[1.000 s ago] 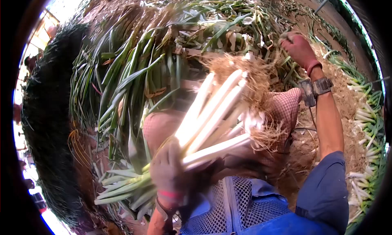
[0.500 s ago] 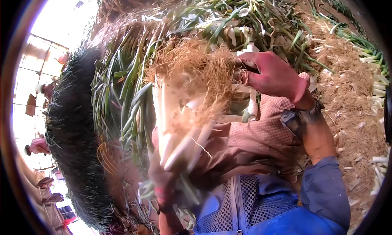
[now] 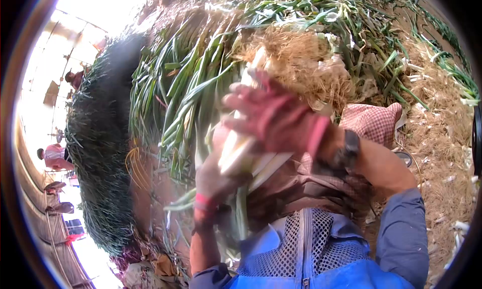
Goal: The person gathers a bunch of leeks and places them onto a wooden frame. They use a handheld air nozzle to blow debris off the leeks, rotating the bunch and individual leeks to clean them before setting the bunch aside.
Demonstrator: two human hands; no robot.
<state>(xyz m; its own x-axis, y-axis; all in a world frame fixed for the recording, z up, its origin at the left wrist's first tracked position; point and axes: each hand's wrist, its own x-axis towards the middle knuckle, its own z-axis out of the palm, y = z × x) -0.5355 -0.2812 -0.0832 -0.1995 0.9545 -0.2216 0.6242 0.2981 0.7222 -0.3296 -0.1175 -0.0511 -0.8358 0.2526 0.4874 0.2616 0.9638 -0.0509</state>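
Note:
My left hand (image 3: pixel 218 171), in a pinkish glove with a red cuff, is closed around a bunch of green onions (image 3: pixel 233 151) in front of my lap. The white stalks slant up and away, ending in a mass of tan roots (image 3: pixel 301 58). Green leaves hang below the left hand. Over the white stalks lies my right hand (image 3: pixel 281 113), in a dark red glove, its fingers stretched out and apart and somewhat blurred. It covers the middle of the bunch.
A pile of green onions (image 3: pixel 186 98) lies at front left, with a tall dark green stack (image 3: pixel 100 153) beyond it. Loose leaves (image 3: pixel 346 18) are heaped at the back. Cut roots (image 3: pixel 442 148) cover the ground on the right. People (image 3: pixel 55 156) are in the far left background.
My right hand has moved left from beside the roots onto the white stalks, and its fingers have spread. The root end has shifted right in view. My left hand keeps its hold.

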